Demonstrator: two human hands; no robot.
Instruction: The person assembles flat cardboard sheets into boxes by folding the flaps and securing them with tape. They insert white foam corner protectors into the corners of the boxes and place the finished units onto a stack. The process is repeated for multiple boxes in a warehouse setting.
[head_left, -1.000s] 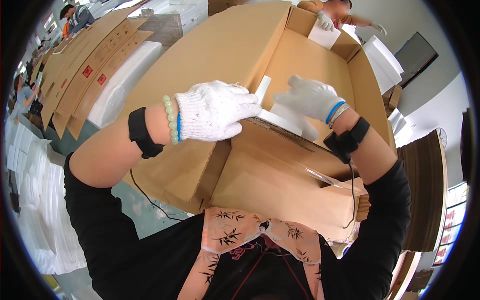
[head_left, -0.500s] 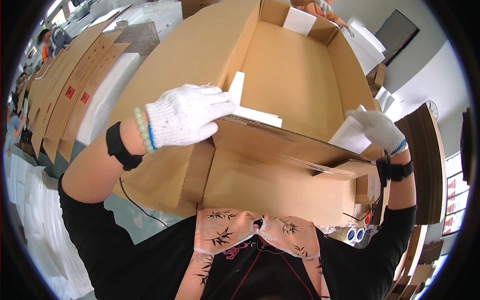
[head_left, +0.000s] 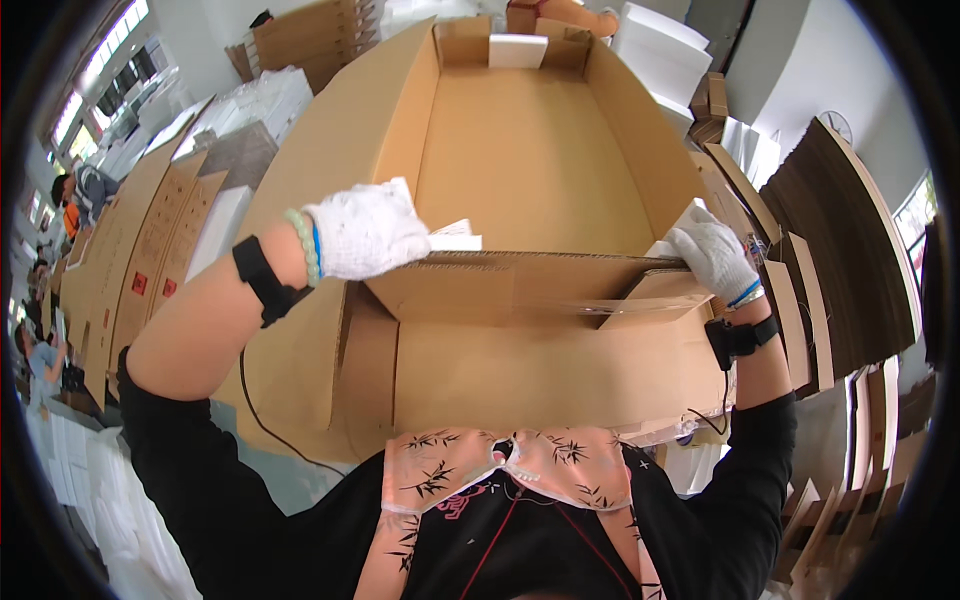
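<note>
A large open cardboard box (head_left: 530, 150) stretches away in front of me. My left hand (head_left: 370, 232), in a white knit glove, is closed at its near left corner. The fingers curl around a white foam corner piece (head_left: 456, 241), part of which shows inside the box. At the near right corner my gloved right hand (head_left: 712, 256) pinches another white foam corner piece (head_left: 662, 249), mostly hidden by the fingers. A further white foam piece (head_left: 518, 51) sits against the far end wall.
Nearer my body lies an open cardboard section with flaps (head_left: 540, 370). Flat cardboard sheets (head_left: 150, 250) stand at the left, a tall cardboard stack (head_left: 840, 250) at the right. White foam blocks (head_left: 655, 55) are piled beyond the box. A dark cable (head_left: 270, 410) hangs at the left.
My left fingers, stretched out before, are now curled at the corner. My right hand and its foam piece have settled closer into the near right corner. The whole view has shifted.
</note>
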